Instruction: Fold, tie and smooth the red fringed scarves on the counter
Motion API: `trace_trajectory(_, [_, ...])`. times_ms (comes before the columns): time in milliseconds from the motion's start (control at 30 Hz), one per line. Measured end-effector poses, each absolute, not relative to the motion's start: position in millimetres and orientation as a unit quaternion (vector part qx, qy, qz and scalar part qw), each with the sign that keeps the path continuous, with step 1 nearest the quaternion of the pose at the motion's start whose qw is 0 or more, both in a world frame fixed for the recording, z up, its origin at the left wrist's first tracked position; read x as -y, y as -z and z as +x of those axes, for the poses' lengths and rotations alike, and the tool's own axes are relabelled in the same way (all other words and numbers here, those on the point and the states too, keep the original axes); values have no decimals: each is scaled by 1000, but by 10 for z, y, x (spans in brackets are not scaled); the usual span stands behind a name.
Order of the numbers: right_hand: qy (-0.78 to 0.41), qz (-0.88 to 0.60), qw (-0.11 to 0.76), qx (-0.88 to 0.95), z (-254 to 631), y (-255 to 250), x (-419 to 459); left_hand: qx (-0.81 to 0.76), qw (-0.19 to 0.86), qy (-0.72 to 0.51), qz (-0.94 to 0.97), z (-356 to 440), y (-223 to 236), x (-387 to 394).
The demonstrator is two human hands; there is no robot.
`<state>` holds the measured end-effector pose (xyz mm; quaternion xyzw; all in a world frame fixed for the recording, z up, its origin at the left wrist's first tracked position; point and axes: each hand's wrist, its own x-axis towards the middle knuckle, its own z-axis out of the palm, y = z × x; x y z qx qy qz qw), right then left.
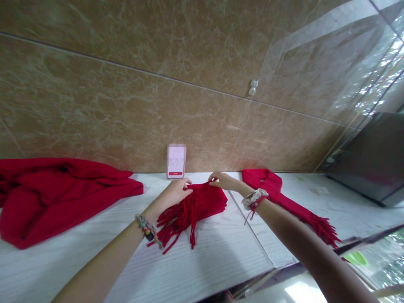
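A red fringed scarf (208,201), folded into a small stack, lies on the white wood-grain counter between my hands. Its tassels spill toward the front left. My left hand (177,192) is closed on the stack's back left corner, thumb and fingers at the cloth. At the back edge, my right hand (224,182) pinches the red cloth between thumb and fingertips. To the right, another red fringed cloth strip (292,204) lies partly behind my right forearm. A large heap of red cloth (59,198) rests at the far left.
A phone (176,162) with its screen lit leans against the brown marbled tile wall (126,105). A small white cat-shaped hook (253,87) is fixed on the wall. A dark grey box-like appliance (369,160) stands at the right end. The counter's front edge (271,271) runs below.
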<state>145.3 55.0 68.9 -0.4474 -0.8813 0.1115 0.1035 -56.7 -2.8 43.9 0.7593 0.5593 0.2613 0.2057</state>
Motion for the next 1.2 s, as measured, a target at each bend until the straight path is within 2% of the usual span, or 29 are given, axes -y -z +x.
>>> trace_trajectory(100, [-139,-499,107,849,1450,-696,-570,-561,285,-362,687,-615,-447,-65])
trace_trajectory(167, [-140,-525,108,833,1438,-670,-575,-582,264,-371,673,-629,-460,-75])
trace_trajectory(300, [-121,-549,117,818,1403,-568,-579,-609,94,-306,726,-542,-474,71])
trace_trajectory(367, [-117,-556,122,814,1395,-527,-584,-604,54,-249,755,-465,-463,174])
trace_trajectory(467, [-120,-559,127,810,1404,-493,-591,-576,48,-180,796,-385,-423,247])
trace_trajectory(700, [-119,-554,141,812,1446,-432,-538,-532,72,-176,825,-615,-459,62])
trace_trajectory(900, [-131,-540,173,813,1471,-368,-524,-614,19,-16,789,-1134,-658,56])
trace_trajectory(967, [-128,-524,207,817,1482,-322,-546,-588,-18,-82,804,-1113,-707,81])
trace_trajectory(1067, [-86,-455,296,836,1509,-216,-567,-458,-46,-225,859,-865,-667,83])
trace_trajectory(1200, [-56,-329,379,863,1567,-41,-537,-334,-15,-201,921,-583,-459,47])
